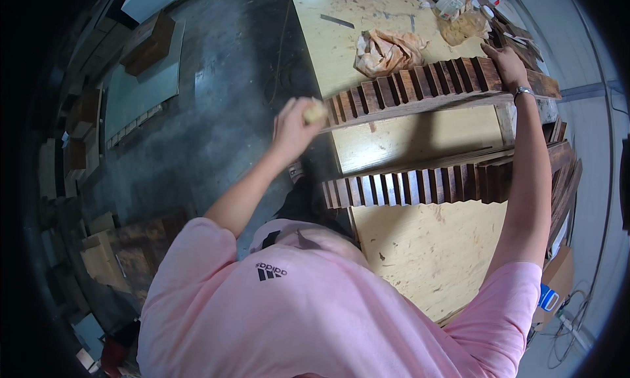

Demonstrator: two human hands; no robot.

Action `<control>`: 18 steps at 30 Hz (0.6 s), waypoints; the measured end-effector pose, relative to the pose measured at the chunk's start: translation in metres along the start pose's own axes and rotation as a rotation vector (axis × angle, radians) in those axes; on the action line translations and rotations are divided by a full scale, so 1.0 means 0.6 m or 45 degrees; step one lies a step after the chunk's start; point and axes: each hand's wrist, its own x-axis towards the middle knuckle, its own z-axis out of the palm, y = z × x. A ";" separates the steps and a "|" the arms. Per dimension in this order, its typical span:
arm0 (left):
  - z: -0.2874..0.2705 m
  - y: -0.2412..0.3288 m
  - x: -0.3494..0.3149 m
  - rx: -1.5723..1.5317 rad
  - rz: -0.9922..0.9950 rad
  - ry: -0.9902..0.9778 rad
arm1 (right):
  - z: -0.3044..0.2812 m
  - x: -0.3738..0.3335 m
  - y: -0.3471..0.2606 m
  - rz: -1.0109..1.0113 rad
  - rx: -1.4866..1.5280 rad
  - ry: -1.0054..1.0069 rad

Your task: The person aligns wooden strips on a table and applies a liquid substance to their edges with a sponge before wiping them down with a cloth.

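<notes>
My left hand (293, 130) is closed around a small pale yellow pad (314, 113), blurred, perhaps a sponge or wadded cloth. It is at the left end of a long row of dark brown wooden strips (407, 88), which stand side by side with staggered edges. On the right end of that row rests my right hand (508, 66), fingers bent over the wood and gripping its edge. A second row of similar dark strips (420, 186), glossier at its left part, lies nearer to me, with neither hand on it.
Both rows lie across a light plywood table (426, 247) with stains. Behind them are a crumpled stained cloth (388, 52), a clear plastic bag (464, 27) and bottles. Boxes (148, 43) stand on the left floor. A blue-and-white container (548, 298) is at right.
</notes>
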 end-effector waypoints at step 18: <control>-0.028 -0.039 0.018 -0.157 -0.118 -0.004 | 0.004 0.016 0.024 0.109 0.253 -0.037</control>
